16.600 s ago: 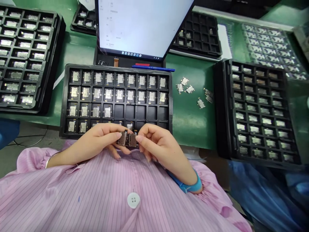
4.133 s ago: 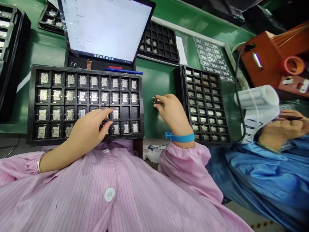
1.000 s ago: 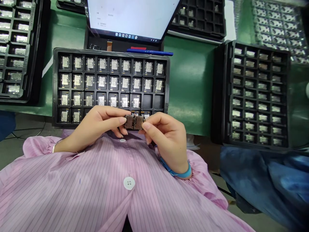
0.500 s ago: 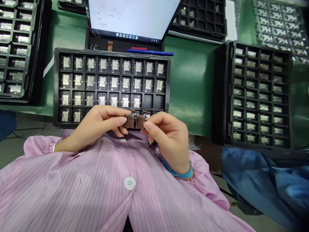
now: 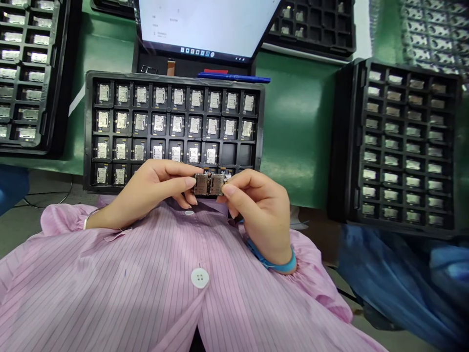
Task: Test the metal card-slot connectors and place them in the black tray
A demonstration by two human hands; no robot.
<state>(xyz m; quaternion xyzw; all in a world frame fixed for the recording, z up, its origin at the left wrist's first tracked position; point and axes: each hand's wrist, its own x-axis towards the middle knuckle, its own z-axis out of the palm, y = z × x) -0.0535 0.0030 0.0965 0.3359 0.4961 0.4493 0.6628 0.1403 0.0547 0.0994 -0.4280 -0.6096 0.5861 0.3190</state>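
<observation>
Two small circuit boards with metal card slots meet edge to edge, low in front of my chest. My left hand (image 5: 161,188) pinches the left circuit board (image 5: 201,185) between thumb and fingers. At the other side, my right hand (image 5: 256,205) grips the right circuit board (image 5: 216,185) by its outer edge. Whether the two boards are joined or only touching, I cannot tell. Just behind them lies a black compartment tray (image 5: 261,112), its pockets mostly filled with similar boards. My hands hide part of its front row; two pockets at the right of the third row hold nothing.
A laptop (image 5: 208,24) stands behind the tray, with a blue pen (image 5: 234,77) lying before it. Stacked trays of metal-topped parts rise at the left (image 5: 54,98) and right (image 5: 351,146). Another black tray (image 5: 330,44) and a clear blister tray (image 5: 436,34) sit farther back.
The whole view has shifted slightly, so things appear a little to the right. Both hands keep their hold on the boards, with almost no movement between them.
</observation>
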